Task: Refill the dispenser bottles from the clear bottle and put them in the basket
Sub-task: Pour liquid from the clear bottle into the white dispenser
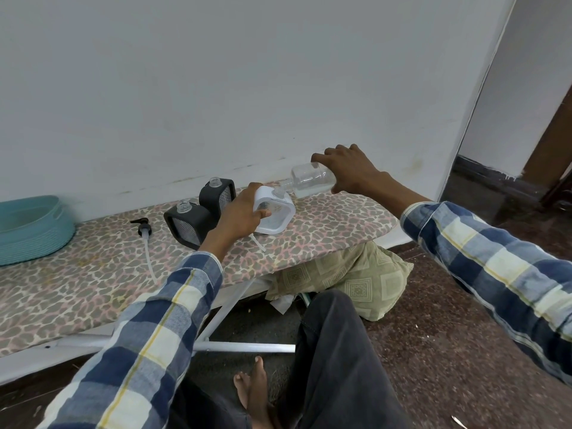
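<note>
My left hand (240, 216) grips a white square dispenser bottle (274, 213), tilted on the leopard-print board (93, 274). My right hand (346, 170) holds the clear bottle (312, 179) almost on its side, its neck at the white bottle's open mouth. Liquid lies in the clear bottle's lower side. Two black dispenser bottles (187, 222) (218, 195) stand uncapped just left of my left hand. A black pump head (143, 227) with a long tube lies on the board further left. The teal basket (31, 227) sits at the board's far left.
The board stands low against a white wall. A white tube (258, 241) lies under the white bottle. A green cushion (349, 280) sits on the floor under the board's right end. My legs and a bare foot (253, 385) are in front.
</note>
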`<action>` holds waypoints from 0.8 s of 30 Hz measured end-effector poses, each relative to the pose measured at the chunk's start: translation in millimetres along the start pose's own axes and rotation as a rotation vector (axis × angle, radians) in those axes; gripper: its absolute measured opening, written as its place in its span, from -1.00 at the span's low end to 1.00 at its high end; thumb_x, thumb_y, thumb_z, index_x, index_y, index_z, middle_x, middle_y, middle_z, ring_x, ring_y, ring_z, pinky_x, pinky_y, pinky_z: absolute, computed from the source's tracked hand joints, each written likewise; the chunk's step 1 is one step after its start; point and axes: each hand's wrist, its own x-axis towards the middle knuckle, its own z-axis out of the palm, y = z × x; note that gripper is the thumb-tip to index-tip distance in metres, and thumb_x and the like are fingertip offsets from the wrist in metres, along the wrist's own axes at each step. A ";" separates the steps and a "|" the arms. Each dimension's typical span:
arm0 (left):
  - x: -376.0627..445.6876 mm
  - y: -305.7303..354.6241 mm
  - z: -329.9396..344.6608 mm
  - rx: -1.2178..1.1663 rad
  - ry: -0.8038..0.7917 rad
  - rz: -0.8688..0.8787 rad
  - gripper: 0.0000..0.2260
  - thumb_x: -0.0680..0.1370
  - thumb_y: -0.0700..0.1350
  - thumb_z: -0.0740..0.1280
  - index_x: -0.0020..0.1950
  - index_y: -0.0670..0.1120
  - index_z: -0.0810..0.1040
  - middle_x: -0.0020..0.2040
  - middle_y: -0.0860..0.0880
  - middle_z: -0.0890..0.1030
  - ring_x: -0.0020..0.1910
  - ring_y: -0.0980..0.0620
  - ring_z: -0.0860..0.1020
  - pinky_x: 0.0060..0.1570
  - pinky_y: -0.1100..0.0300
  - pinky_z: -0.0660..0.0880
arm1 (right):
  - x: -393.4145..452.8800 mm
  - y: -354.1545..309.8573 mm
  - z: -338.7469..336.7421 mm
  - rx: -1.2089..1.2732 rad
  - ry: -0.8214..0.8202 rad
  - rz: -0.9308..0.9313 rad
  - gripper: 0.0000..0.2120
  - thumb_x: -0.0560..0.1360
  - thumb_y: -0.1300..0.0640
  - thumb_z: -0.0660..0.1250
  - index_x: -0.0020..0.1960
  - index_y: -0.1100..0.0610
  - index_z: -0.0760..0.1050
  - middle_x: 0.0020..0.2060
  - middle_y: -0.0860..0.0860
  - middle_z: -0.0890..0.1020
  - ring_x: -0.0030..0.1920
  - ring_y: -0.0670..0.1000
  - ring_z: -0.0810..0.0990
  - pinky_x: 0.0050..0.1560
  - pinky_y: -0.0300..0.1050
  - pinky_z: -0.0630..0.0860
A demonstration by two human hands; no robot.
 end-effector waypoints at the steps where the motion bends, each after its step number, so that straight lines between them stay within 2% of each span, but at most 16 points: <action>1: -0.1 0.1 0.1 0.000 0.000 0.001 -0.49 0.66 -0.08 0.45 0.54 0.03 0.32 0.39 -0.04 0.56 0.30 -0.15 0.56 0.28 -0.13 0.53 | 0.0 0.0 0.1 -0.002 0.002 0.000 -0.24 0.31 0.03 0.71 0.40 -0.04 0.40 0.12 0.04 0.62 0.13 0.17 0.57 0.15 0.12 0.44; 8: -0.8 -0.6 0.6 0.009 0.008 0.014 -0.50 0.66 -0.07 0.44 0.54 0.03 0.32 0.40 -0.04 0.56 0.28 -0.14 0.57 0.23 -0.08 0.53 | 0.1 -0.9 -0.5 0.001 -0.004 0.003 -0.23 0.32 0.04 0.71 0.41 -0.04 0.40 0.10 0.04 0.61 0.13 0.16 0.57 0.17 0.13 0.45; 24: -0.3 -2.9 0.8 0.023 0.005 0.006 -0.49 0.66 -0.05 0.45 0.54 0.03 0.31 0.42 -0.05 0.56 0.30 -0.16 0.57 0.26 -0.13 0.54 | 1.1 -1.4 0.6 -0.009 0.011 0.001 -0.22 0.31 0.03 0.71 0.42 -0.04 0.40 0.11 0.03 0.61 0.12 0.15 0.57 0.17 0.12 0.45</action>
